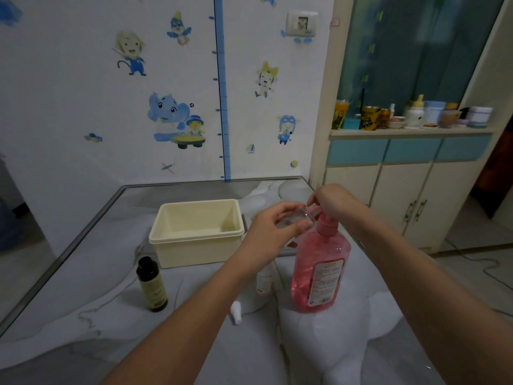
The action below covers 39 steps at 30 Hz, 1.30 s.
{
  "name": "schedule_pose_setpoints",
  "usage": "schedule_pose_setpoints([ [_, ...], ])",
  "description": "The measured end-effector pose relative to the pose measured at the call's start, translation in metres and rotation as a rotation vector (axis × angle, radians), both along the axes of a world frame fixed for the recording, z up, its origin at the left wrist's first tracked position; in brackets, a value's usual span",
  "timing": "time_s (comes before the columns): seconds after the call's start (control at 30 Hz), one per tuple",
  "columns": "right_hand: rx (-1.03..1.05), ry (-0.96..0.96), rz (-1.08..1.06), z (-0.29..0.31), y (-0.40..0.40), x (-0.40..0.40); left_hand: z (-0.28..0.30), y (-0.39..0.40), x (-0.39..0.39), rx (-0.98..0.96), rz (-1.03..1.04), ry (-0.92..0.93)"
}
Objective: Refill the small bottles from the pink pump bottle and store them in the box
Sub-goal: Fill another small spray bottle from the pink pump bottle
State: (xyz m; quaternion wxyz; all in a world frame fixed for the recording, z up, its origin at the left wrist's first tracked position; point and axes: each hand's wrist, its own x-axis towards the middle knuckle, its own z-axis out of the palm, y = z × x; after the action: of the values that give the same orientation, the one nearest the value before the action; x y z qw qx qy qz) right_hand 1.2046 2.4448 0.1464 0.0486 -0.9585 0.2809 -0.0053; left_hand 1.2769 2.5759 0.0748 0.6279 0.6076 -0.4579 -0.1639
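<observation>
The left hand (273,223) clamps its fingers round a clear bottle (291,219) at the pump bottle (319,270) spout, near the box (194,247) on the table (83,287). The right hand (331,201) curls on the pump head. A misaligned mouth could spill soap.

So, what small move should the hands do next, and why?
Probably press the pump down: the right hand rests on the pink pump bottle head, and the left hand holds a small clear bottle at its spout.
</observation>
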Motion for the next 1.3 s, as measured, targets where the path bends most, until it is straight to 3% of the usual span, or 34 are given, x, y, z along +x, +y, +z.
schedule_pose_setpoints([
  [0.17, -0.019, -0.062, -0.042, -0.016, 0.001, -0.005, -0.006, 0.001, -0.002, -0.010, -0.020, 0.033],
  [0.33, -0.148, -0.006, -0.053, -0.025, 0.002, -0.003, -0.009, 0.002, -0.003, -0.003, -0.014, 0.040],
  [0.6, 0.025, 0.005, -0.023, -0.001, -0.001, 0.001, 0.001, 0.001, -0.001, -0.019, -0.010, -0.003],
  [0.8, -0.202, 0.009, 0.019, -0.028, -0.006, -0.005, -0.010, 0.000, -0.002, -0.006, 0.003, 0.006],
  [0.93, -0.106, 0.013, -0.086, -0.026, -0.003, 0.000, -0.009, 0.001, -0.002, 0.013, 0.009, -0.024],
  [1.17, 0.074, -0.036, -0.045, -0.003, -0.004, 0.001, 0.004, 0.002, -0.003, -0.006, -0.010, -0.007],
  [1.3, -0.065, -0.046, -0.029, -0.019, -0.005, 0.000, -0.001, 0.003, -0.004, -0.015, -0.021, 0.038],
])
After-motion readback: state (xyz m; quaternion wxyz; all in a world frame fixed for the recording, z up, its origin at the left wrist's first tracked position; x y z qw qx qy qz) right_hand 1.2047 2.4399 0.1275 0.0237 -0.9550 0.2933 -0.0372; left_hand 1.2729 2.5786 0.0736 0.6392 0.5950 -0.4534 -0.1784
